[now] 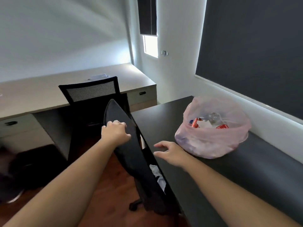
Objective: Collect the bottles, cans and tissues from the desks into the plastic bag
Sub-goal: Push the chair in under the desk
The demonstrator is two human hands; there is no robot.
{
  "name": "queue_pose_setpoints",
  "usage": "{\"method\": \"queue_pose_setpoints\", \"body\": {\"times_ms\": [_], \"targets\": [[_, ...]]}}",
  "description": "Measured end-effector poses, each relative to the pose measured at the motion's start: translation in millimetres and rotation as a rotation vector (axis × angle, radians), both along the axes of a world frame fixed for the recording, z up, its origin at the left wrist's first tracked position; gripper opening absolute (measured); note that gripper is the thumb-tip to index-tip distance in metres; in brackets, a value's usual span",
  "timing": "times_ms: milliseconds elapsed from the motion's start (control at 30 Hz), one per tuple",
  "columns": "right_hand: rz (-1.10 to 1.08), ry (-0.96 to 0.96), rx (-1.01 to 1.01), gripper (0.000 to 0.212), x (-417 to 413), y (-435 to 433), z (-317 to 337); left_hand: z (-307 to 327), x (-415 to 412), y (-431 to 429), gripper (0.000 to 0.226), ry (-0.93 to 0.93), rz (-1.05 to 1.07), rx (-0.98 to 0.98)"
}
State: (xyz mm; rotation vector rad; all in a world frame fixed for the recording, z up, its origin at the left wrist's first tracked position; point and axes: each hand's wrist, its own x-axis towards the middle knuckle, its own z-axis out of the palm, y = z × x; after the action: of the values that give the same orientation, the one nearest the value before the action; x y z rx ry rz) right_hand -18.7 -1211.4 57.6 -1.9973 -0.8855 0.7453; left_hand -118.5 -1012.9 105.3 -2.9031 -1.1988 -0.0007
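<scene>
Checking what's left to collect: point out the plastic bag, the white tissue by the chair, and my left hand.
plastic bag (205,145): head view, pink front wall.
white tissue (156,172): head view, crumpled middle.
left hand (114,131): head view, back of the hand.

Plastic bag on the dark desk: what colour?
The plastic bag is translucent pale pink; the head view shows it best.

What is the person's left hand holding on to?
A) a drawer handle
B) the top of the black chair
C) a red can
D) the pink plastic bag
B: the left hand grips the top edge of the black office chair back, while the pink see-through plastic bag sits apart on the dark desk.
</scene>
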Motion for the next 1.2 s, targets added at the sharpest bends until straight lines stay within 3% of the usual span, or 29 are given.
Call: {"method": "queue_pose_setpoints", "body": {"times_ms": [133,333,700,967,1200], "targets": [[0.225,0.249,-0.08,0.036,-50.0,33.9,-8.5,-22.2,-43.0,14.3,0.054,-0.067,0.048,-0.132],[0.137,0.396,-0.074,0.028,-67.6,60.4,-20.6,-41.8,-57.2,34.3,0.056,-0.303,0.0,-0.304],[0.101,0.413,0.032,0.031,-159.7,146.6,-29.8,-43.8,-127.0,120.1,0.04,-0.42,-0.093,-0.267],[0.157,0.362,0.085,0.039,-218.1,204.1,-35.3,-46.9,-186.5,184.6,0.038,-0.495,-0.101,-0.356],[0.224,0.36,0.067,0.029,-226.0,235.8,-40.3,-45.4,-217.8,212.6,0.037,-0.497,-0.109,-0.361]]}}
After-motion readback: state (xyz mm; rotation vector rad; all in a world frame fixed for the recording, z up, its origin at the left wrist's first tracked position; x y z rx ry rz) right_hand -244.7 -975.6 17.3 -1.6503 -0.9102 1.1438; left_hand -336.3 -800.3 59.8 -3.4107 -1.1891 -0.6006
